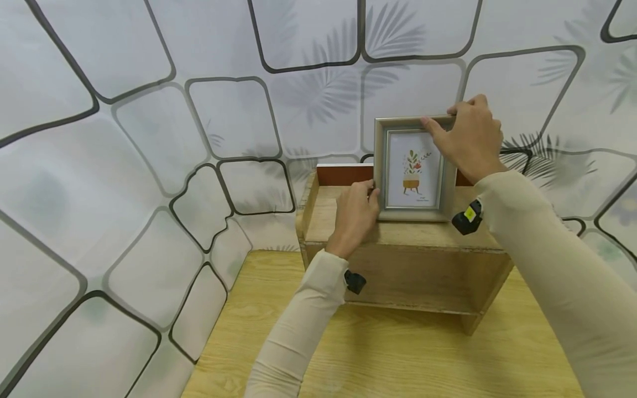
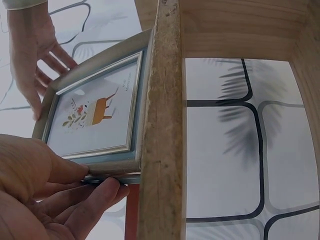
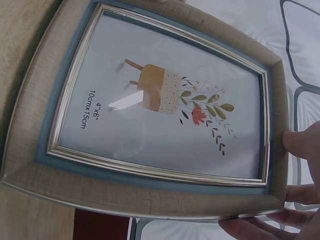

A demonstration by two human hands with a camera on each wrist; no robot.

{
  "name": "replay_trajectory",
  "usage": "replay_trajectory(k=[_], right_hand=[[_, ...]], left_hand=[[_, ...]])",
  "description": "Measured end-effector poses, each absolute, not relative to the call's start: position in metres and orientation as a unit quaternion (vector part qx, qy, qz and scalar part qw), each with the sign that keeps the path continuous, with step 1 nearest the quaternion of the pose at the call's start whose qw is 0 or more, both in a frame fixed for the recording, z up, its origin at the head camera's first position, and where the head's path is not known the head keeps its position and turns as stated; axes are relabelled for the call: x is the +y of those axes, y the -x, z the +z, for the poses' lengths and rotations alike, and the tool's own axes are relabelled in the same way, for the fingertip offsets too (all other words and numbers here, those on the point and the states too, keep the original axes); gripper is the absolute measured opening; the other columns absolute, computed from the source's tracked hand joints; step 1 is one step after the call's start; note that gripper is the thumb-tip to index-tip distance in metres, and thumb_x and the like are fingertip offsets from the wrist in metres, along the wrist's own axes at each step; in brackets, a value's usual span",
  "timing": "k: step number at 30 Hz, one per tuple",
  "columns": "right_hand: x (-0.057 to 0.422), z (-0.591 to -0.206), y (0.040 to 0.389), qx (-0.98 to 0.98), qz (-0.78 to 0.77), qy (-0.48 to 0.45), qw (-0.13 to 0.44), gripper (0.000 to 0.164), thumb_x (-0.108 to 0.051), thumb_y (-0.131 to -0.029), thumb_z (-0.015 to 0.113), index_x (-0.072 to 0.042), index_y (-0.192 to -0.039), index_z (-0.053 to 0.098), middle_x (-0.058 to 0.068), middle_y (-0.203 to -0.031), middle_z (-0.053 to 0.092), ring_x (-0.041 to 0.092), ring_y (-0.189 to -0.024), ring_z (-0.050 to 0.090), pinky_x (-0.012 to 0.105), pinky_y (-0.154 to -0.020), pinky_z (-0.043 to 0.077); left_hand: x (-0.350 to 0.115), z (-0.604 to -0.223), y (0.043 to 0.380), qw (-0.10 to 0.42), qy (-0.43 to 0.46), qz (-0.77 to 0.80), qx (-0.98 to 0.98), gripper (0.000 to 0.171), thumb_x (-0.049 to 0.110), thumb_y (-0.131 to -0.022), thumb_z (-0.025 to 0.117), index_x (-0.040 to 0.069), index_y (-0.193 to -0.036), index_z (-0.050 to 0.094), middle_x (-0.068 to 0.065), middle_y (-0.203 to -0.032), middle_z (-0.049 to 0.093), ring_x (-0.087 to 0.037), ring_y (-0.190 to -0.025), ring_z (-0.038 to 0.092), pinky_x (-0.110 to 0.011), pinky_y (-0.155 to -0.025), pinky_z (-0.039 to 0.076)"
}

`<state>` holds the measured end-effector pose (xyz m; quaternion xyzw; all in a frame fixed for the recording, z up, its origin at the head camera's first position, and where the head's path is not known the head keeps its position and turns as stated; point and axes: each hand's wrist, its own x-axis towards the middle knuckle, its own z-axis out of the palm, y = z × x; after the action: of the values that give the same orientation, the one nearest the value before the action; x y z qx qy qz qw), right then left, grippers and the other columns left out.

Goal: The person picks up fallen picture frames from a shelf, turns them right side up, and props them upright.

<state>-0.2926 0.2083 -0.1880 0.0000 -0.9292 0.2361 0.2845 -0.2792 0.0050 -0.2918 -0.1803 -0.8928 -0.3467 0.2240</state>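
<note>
A picture frame [image 1: 414, 168] with a beige border, silver inner edge and blue-grey inset stands upright on the top board of a small wooden shelf [image 1: 320, 213]. Its print shows a potted plant with a red flower; the right wrist view reads 4"x6", 10cmx15cm. My left hand [image 1: 354, 215] pinches the frame's left edge low down, thumb in front and fingers behind, as the left wrist view shows. With the right hand [image 1: 470, 138] I hold the upper right corner, thumb at the front face and fingers over the top and behind.
Below the top board the shelf has an open compartment [image 1: 408, 276]. A reddish-brown strip [image 1: 343, 176] runs along the shelf's back. The shelf stands on a yellow wood-grain tabletop [image 1: 398, 359], against walls papered with dark rounded outlines and grey leaves [image 1: 323, 94].
</note>
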Motion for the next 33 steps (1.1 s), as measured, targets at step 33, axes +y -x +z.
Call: replay_trajectory(k=[33], right_hand=[[0.264,-0.279,0.184,-0.932,0.2,-0.063,0.294,0.077,-0.05,-0.098,0.061,0.009,-0.145,0.045,0.033,-0.148,0.04,0.059,-0.131,0.036,0.074,-0.099,0.03]], left_hand=[[-0.047,-0.335,0.202,0.316,0.225,-0.236,-0.891,0.065,0.037,-0.098,0.067,-0.003,-0.146,0.049,-0.02,-0.143,0.055,-0.035,-0.131,0.053,-0.046,-0.111,0.04]])
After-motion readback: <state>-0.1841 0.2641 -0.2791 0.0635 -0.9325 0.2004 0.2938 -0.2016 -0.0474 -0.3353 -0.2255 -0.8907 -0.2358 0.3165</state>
